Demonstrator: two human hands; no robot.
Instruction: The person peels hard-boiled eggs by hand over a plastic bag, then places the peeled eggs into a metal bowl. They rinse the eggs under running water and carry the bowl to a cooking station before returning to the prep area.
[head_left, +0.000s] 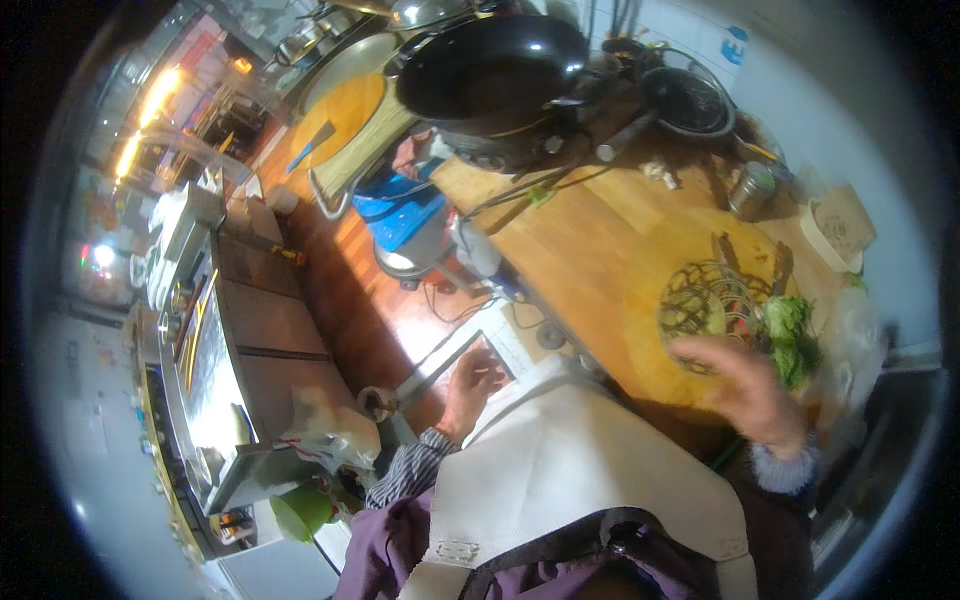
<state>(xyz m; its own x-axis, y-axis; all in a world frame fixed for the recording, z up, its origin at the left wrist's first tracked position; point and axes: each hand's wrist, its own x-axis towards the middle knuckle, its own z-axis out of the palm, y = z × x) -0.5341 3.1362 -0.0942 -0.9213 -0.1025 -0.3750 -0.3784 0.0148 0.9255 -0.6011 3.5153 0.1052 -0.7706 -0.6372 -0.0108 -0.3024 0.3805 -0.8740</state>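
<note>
My right hand (750, 394), slightly blurred, hovers over the near edge of a round yellow chopping board (637, 360) with its fingers apart and nothing visible in it. Just beyond the fingertips is a round wire rack or basket (694, 300); its contents are hard to make out. A leafy green vegetable (787, 337) lies to the right of it. Two dark, narrow objects, perhaps handles (782, 266), lie on the far part of the board. My left hand (472, 386) hangs beside the pale apron (570, 435), off the table, fingers loosely bent and apart, holding nothing visible.
A large black wok (491, 71) and a smaller dark pan (686, 101) stand at the back of the wooden table (540, 225). A metal can (751, 191) and a paper food box (836, 229) sit near the wall. Leftward is a steel counter (270, 330).
</note>
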